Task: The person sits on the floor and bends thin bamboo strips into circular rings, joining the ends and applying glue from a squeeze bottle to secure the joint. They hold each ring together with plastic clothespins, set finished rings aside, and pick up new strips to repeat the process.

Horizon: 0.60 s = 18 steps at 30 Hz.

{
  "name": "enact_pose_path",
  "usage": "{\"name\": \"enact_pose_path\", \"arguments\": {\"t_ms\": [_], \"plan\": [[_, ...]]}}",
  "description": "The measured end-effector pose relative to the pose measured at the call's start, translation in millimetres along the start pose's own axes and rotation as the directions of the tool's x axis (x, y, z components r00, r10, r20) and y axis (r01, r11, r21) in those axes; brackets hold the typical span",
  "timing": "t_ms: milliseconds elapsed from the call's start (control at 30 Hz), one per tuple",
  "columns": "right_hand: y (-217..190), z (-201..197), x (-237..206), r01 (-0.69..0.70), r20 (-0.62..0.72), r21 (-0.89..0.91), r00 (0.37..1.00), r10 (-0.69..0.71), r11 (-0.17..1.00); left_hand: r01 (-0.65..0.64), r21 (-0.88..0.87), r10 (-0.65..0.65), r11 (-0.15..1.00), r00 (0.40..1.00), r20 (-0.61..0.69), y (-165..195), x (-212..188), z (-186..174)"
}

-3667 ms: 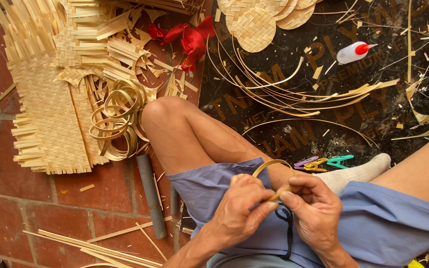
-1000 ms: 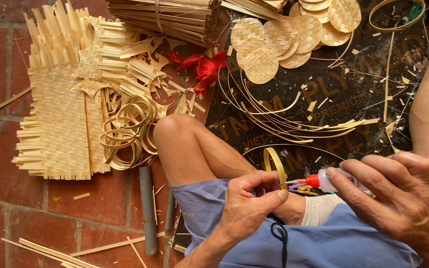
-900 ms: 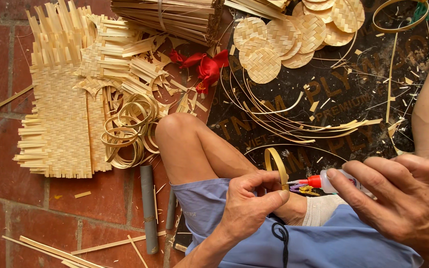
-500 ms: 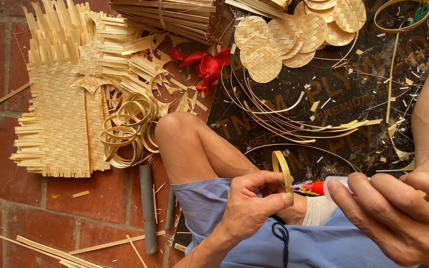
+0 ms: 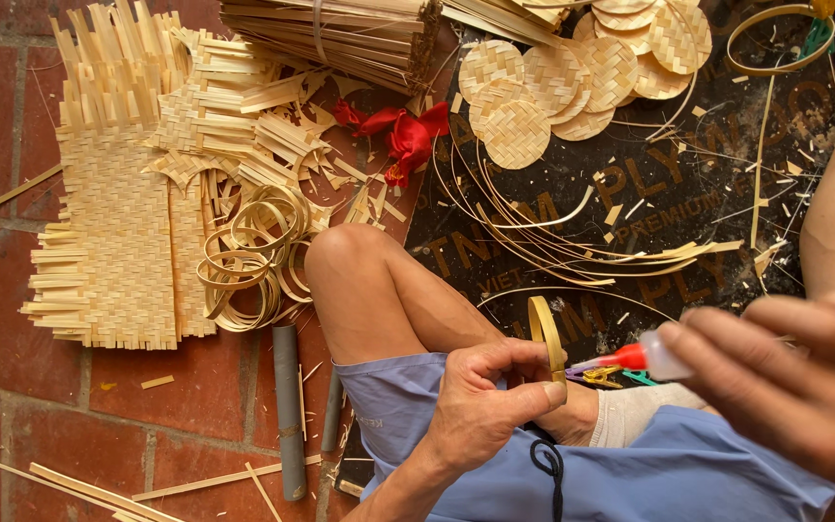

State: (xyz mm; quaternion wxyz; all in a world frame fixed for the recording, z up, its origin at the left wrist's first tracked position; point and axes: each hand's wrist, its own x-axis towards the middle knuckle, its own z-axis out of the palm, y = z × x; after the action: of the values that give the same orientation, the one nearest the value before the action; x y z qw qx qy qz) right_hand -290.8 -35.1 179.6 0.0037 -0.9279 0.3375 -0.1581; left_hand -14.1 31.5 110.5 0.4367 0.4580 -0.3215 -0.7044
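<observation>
My left hand (image 5: 485, 411) pinches a small bamboo strip ring (image 5: 545, 333) upright over my lap, thumb and fingers closed on its lower part. My right hand (image 5: 785, 391), close to the camera and blurred, grips a small white glue bottle (image 5: 659, 356) with a red tip (image 5: 627, 359). The tip points left toward the ring and stops a little short of it. Coloured clothespins (image 5: 611, 375) lie just under the bottle tip.
Woven bamboo mats (image 5: 118, 242) and a pile of bamboo rings (image 5: 248, 256) lie on the red brick floor at left. Round woven discs (image 5: 553, 87), loose strips (image 5: 572, 251) and a red ribbon (image 5: 403, 130) sit on a dark sheet. A strip bundle (image 5: 340, 34) lies at top.
My right hand left the ring, picked up the glue bottle and brought its tip toward the ring. My left hand raised the ring slightly and keeps hold of it.
</observation>
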Motion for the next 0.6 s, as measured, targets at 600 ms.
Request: {"name": "enact_pose_path", "arguments": {"t_ms": [600], "plan": [[134, 203, -34, -0.571, -0.179, 0.314, 0.750, 0.637, 0.759, 0.240, 0.036, -0.238, 0.970, 0.970, -0.057, -58, -16, -43]]}}
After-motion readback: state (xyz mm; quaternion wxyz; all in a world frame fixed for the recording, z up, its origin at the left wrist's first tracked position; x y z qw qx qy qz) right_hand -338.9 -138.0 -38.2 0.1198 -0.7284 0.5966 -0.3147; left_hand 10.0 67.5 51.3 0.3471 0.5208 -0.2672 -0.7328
